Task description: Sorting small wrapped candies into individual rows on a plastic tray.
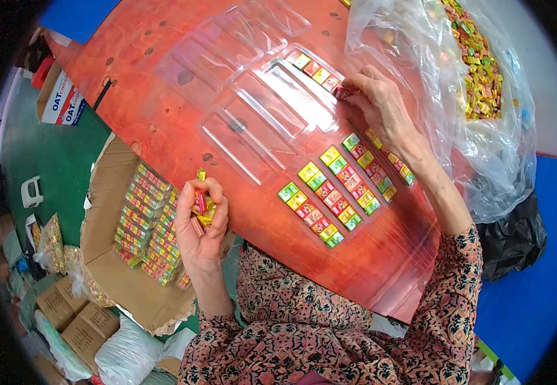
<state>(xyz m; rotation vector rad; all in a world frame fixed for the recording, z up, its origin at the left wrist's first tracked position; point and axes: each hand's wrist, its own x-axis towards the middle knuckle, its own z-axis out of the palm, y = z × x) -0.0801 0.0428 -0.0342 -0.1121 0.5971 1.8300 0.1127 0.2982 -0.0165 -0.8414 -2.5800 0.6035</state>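
Several small wrapped candies [200, 204] in red, pink and yellow sit in my left hand [196, 221], whose fingers curl around them beside the table's near left edge. My right hand [381, 106] reaches over the table, thumb and fingertips pinching a small red wrapped candy [340, 92]. That candy is at the near end of a short row of candies [312, 68] in the far compartment of a clear plastic tray [240, 131]. The tray's other compartments hold nothing. Nearer me, a filled tray [333, 199] carries rows of coloured candies; my right forearm passes over its right side.
More clear trays [224, 42] lie at the far side of the red-brown table [143, 83]. A large clear bag [413, 38] of loose candies [480, 70] stands right. Left below the table, a cardboard box [102, 253] holds packed candy trays [140, 215]. A black bag [509, 247] hangs lower right.
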